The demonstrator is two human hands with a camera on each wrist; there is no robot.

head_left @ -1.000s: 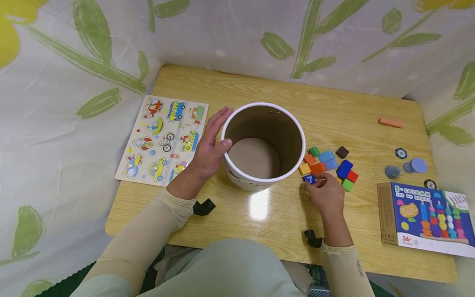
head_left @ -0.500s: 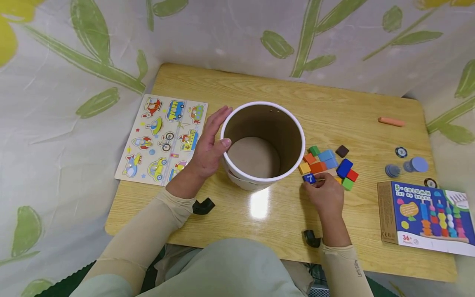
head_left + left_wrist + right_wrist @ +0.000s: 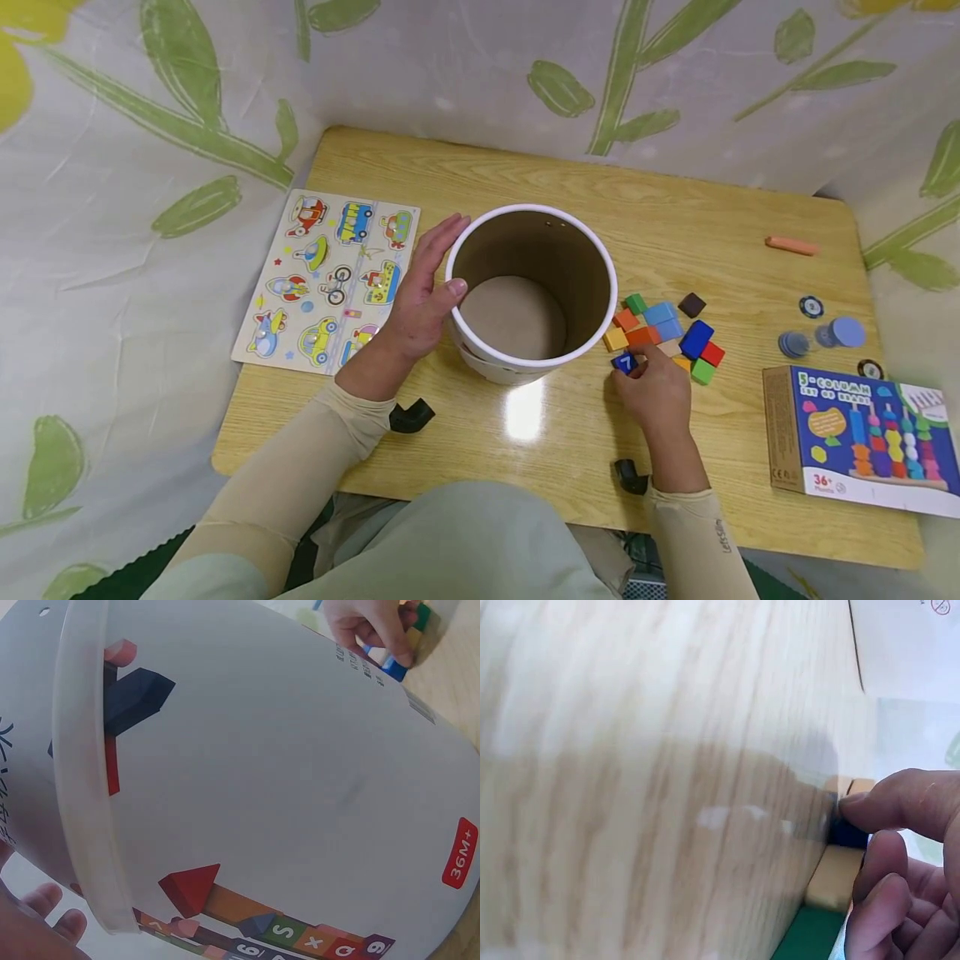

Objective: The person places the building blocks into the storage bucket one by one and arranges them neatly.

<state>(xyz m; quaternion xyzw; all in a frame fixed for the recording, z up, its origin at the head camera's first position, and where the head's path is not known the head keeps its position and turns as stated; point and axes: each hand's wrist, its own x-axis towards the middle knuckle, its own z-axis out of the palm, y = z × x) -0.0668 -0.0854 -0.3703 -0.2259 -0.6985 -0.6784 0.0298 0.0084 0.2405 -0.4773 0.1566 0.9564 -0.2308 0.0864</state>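
A large white bucket (image 3: 501, 372) with a brown interior stands mid-table. My left hand (image 3: 422, 312) rests against its left side, fingers fairly straight along the outside and thumb tip at the rim. In the left wrist view, some of its fingers (image 3: 56, 915) show beside the rim. To the right of the bucket, my right hand (image 3: 658, 387) pinches a dark blue block (image 3: 625, 362) marked with a white 7. The right wrist view shows my thumb on the blue block (image 3: 849, 834), with a wooden block (image 3: 835, 879) and a green block (image 3: 810, 934) beside it.
Colourful blocks (image 3: 660, 315) lie clustered around the right hand. A picture puzzle board (image 3: 318, 283) lies at left. On the right are a bead-set box (image 3: 870, 442), blue discs (image 3: 793, 344), black round pieces (image 3: 811, 307) and an orange stick (image 3: 792, 246).
My right hand has shifted slightly to the left, and the 7 block has turned a little. Left hand and bucket stay in place.
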